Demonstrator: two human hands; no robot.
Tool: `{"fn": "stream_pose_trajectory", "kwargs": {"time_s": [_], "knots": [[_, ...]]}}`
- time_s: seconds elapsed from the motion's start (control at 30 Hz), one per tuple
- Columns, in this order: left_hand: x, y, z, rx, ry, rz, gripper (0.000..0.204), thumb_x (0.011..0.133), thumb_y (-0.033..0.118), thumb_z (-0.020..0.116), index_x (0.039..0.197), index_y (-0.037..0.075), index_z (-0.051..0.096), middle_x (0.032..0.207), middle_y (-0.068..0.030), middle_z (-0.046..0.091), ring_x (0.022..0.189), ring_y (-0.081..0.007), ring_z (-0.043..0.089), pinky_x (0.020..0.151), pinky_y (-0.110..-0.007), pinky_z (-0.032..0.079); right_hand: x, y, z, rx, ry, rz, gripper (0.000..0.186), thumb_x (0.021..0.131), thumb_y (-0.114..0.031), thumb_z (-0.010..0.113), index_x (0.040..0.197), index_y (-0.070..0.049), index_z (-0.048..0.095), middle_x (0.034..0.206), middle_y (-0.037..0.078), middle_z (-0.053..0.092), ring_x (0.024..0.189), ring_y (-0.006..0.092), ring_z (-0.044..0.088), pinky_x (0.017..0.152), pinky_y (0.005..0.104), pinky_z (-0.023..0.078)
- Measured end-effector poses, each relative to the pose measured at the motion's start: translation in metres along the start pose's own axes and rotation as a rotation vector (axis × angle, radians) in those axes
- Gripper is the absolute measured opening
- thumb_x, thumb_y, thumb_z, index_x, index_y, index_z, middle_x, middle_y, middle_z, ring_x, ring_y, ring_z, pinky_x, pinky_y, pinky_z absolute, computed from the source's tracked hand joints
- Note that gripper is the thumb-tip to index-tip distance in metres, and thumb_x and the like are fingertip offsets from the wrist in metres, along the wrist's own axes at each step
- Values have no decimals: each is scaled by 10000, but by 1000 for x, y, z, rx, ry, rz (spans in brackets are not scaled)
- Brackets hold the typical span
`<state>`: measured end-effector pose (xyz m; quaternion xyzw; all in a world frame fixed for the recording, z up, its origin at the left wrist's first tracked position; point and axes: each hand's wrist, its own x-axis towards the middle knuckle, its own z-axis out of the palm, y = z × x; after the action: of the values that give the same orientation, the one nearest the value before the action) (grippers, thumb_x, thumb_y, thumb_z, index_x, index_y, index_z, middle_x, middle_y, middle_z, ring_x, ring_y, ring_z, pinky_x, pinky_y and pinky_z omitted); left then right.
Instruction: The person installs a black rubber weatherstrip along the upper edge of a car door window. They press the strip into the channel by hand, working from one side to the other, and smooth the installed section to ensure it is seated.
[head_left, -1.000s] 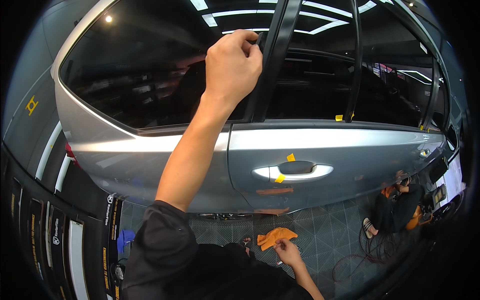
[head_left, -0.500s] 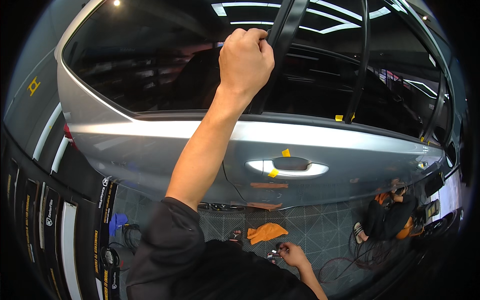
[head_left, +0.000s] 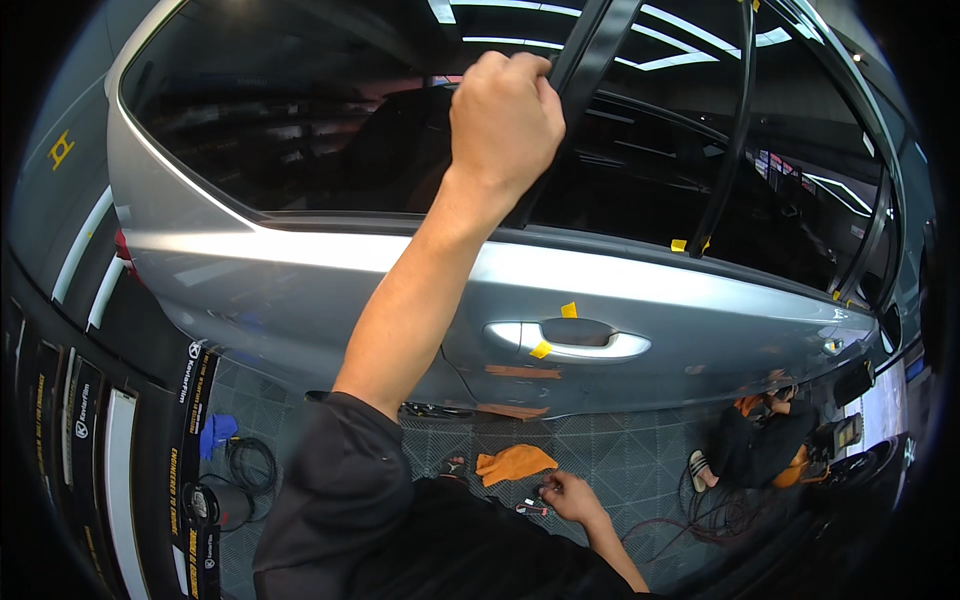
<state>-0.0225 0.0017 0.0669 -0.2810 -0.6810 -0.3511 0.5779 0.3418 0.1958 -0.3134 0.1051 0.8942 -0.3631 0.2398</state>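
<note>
My left hand [head_left: 507, 120] is raised with its fingers curled closed against the edge of the black door pillar trim [head_left: 590, 60] on a silver car. Whatever it pinches is hidden behind the fingers. Beneath the forearm runs the dark rear side window [head_left: 330, 150]. Low down by my body, my right hand [head_left: 572, 497] is closed, fingertips pressed together around something small and dark that I cannot make out. Just beside it, an orange cloth [head_left: 515, 464] lies on the floor. A small dark and red item [head_left: 533, 508] shows next to the fingers.
Yellow tape [head_left: 569, 311] marks the door near its silver handle [head_left: 570, 341]; more tape sits along the window base. At right, another person [head_left: 760, 440] crouches by the car. Cables [head_left: 710, 515] lie on the tiled floor [head_left: 400, 500]. A blue cloth [head_left: 217, 435] and boxes stand left.
The view has tilted slightly, so the car and floor sit a little differently. My left hand keeps to the pillar, its thumb turned more out of sight. The right hand remains low and closed.
</note>
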Motion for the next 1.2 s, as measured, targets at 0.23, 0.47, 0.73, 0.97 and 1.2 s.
{"fn": "stream_pose_trajectory", "kwargs": {"time_s": [0.23, 0.47, 0.73, 0.97, 1.2], "knots": [[-4, 2, 5, -14, 84, -20, 143, 862, 21, 728, 986, 8, 800, 812, -121, 716, 731, -262, 708, 673, -376, 567, -4, 4, -4, 21, -44, 83, 418, 924, -315, 743, 1231, -32, 715, 1088, 136, 770, 1014, 330, 742, 897, 428, 575], [-8, -1, 3, 23, 143, -17, 143, 858, 18, 737, 981, 15, 810, 793, -120, 707, 707, -260, 701, 659, -355, 561, -1, -4, -19, 6, -47, 67, 399, 930, -314, 738, 1224, -45, 730, 1123, 152, 770, 1044, 331, 744, 913, 436, 574], [-8, -2, 2, 33, 166, 2, 146, 860, 23, 740, 984, 24, 818, 785, -122, 704, 695, -250, 698, 647, -353, 561, -2, 1, -20, 2, -6, 43, 379, 925, -305, 737, 1200, -43, 737, 1125, 167, 755, 1014, 345, 743, 907, 442, 574], [-12, 0, 1, 46, 227, -83, 132, 851, 25, 743, 964, 18, 811, 779, -130, 701, 720, -267, 712, 659, -364, 566, 0, 1, -20, -14, -39, -1, 375, 923, -301, 737, 1196, -44, 740, 1128, 178, 755, 1047, 349, 738, 912, 447, 575], [-14, -6, -2, 37, 182, -48, 127, 870, 25, 738, 974, 21, 811, 787, -129, 688, 692, -277, 683, 651, -368, 556, 1, -2, -27, -60, -49, 26, 403, 932, -337, 735, 1212, -47, 736, 1163, 180, 758, 1095, 354, 732, 942, 448, 571]]}}
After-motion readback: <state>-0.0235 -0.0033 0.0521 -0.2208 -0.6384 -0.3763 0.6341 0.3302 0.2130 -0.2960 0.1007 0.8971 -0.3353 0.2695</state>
